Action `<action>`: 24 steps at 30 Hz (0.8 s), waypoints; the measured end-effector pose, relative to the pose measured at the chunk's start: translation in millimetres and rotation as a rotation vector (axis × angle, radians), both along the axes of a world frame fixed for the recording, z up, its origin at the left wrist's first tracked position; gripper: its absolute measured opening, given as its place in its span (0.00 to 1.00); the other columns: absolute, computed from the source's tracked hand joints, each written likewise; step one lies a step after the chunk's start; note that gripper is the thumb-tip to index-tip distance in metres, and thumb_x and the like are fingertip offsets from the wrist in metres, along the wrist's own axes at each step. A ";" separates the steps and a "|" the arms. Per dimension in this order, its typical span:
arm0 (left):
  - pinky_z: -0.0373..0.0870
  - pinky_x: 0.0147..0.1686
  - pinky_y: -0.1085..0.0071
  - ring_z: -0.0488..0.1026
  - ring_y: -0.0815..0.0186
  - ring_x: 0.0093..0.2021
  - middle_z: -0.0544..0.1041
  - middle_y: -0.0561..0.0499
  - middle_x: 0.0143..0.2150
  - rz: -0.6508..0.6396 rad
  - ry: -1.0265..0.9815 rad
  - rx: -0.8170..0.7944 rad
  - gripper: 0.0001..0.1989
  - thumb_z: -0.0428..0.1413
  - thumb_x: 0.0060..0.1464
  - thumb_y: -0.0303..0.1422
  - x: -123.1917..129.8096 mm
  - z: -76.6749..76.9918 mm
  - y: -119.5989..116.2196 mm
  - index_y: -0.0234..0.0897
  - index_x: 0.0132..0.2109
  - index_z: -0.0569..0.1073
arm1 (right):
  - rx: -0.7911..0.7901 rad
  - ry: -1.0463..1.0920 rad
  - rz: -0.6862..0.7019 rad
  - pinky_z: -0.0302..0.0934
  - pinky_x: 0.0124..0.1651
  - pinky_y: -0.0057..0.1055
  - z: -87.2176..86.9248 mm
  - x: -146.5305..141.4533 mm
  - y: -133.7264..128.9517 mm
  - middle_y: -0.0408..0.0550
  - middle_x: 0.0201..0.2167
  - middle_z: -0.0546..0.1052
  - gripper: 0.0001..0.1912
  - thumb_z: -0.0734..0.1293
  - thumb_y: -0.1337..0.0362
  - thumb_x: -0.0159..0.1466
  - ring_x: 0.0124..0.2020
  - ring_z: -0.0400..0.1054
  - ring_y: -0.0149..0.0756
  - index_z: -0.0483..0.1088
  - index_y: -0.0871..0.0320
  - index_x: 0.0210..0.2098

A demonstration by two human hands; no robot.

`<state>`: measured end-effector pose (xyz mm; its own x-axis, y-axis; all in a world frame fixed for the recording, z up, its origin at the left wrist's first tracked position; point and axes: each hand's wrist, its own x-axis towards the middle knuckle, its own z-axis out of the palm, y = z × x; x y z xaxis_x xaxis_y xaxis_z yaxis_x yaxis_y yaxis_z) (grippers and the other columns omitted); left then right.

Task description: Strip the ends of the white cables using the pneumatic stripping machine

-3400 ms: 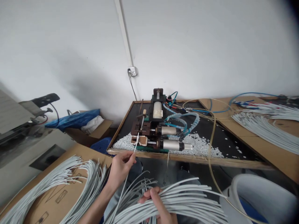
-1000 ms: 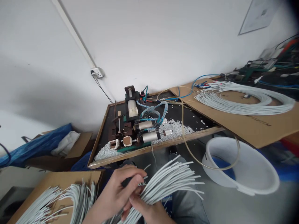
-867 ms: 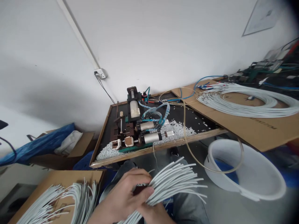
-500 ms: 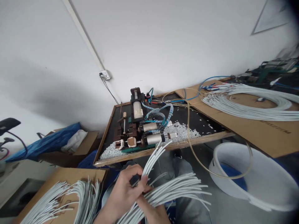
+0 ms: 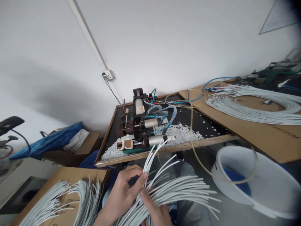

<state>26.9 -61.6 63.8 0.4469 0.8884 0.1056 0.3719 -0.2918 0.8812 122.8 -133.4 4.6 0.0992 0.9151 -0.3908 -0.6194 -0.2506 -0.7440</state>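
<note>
Lower centre of frame: pale wire bundle (image 5: 185,188) held by right hand (image 5: 156,205), thumb laid across, cut ends fanned rightward. Separated strands (image 5: 148,161) pinched in narrow grip of left hand (image 5: 125,190), tips raised toward centre. Since half second ago, more strands have been parted between both groups; dividing of bundle judged only partway done. Left of centre, padded clamp (image 5: 127,144) on pneumatic machine (image 5: 139,107), earlier spread, now drawn together; no wire seen in it.

Near centre: wire bundle (image 5: 181,191) in left hand (image 5: 125,190) and right hand (image 5: 156,208). Behind it: machine (image 5: 151,122) on tray (image 5: 216,140). Near left: cut wires (image 5: 44,201) on cardboard (image 5: 77,172). Far right: coil (image 5: 249,113) on sheet (image 5: 263,135). Near right: tub (image 5: 270,188).
</note>
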 end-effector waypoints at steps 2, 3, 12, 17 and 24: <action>0.63 0.13 0.78 0.67 0.69 0.22 0.71 0.49 0.29 -0.010 -0.008 -0.070 0.18 0.54 0.59 0.44 -3.7 -3.6 -0.3 0.37 0.26 0.71 | -0.048 -0.021 -0.001 0.73 0.33 0.42 -2.0 -2.0 -0.1 0.50 0.20 0.80 0.25 0.72 0.44 0.53 0.17 0.71 0.39 0.78 0.60 0.37; 0.61 0.12 0.79 0.65 0.70 0.20 0.70 0.49 0.30 -0.011 -0.020 -0.116 0.19 0.53 0.60 0.44 -5.3 -5.8 -0.7 0.36 0.27 0.71 | -0.053 -0.016 0.006 0.73 0.33 0.42 -3.6 -3.0 0.2 0.50 0.20 0.80 0.26 0.72 0.43 0.52 0.18 0.73 0.40 0.78 0.60 0.38; 0.62 0.14 0.80 0.64 0.71 0.22 0.67 0.53 0.28 0.075 -0.196 -0.329 0.18 0.56 0.57 0.47 -9.8 -14.6 6.7 0.35 0.32 0.74 | -0.009 0.070 0.005 0.73 0.36 0.45 -6.6 -5.0 6.6 0.53 0.28 0.83 0.29 0.73 0.41 0.48 0.28 0.78 0.50 0.78 0.60 0.37; 0.65 0.32 0.75 0.68 0.69 0.27 0.73 0.52 0.25 0.190 -0.301 -0.158 0.16 0.56 0.58 0.43 -20.0 -24.8 26.2 0.35 0.31 0.78 | -0.131 0.025 -0.050 0.71 0.26 0.29 5.0 -3.5 2.5 0.54 0.36 0.84 0.28 0.73 0.40 0.48 0.33 0.79 0.45 0.77 0.58 0.35; 0.61 0.28 0.74 0.64 0.68 0.25 0.72 0.52 0.24 0.419 -0.295 -0.102 0.18 0.60 0.52 0.46 -31.6 -47.6 45.6 0.33 0.28 0.76 | -0.196 -0.003 -0.037 0.59 0.16 0.18 6.0 -4.2 3.5 0.57 0.32 0.84 0.33 0.73 0.37 0.45 0.29 0.78 0.41 0.76 0.62 0.33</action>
<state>-4.7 -15.9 16.1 0.0148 0.9969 0.0770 0.1699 -0.0784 0.9823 118.6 -129.9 10.6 0.1331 0.8172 -0.5608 -0.6290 -0.3676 -0.6850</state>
